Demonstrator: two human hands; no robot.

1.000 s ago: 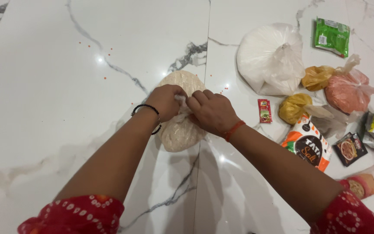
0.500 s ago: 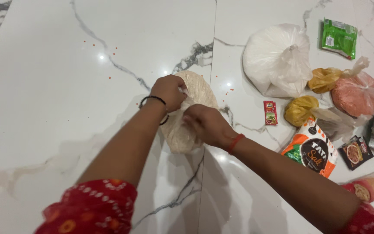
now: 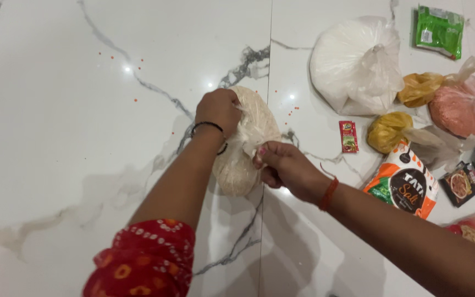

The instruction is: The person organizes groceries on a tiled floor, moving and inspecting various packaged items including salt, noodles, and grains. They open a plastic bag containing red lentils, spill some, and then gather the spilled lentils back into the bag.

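- Now our hands have drawn apart: left hand [image 3: 219, 111] and right hand [image 3: 285, 166] each pinch the twisted plastic of the beige grain bag [image 3: 248, 137] on the marble floor [image 3: 83, 137].
- Right of that bag, the packets [image 3: 463, 184] are cut off by the frame edge.

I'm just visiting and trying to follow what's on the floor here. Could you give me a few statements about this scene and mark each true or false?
1. Both hands grip the clear bag of pale grain. True: left hand, right hand.
2. The small red sachet lies inside that bag. False: it lies on the floor, apart.
3. The big white bag is tied shut. True.
4. The green packet sits by the left hand. False: far right corner.
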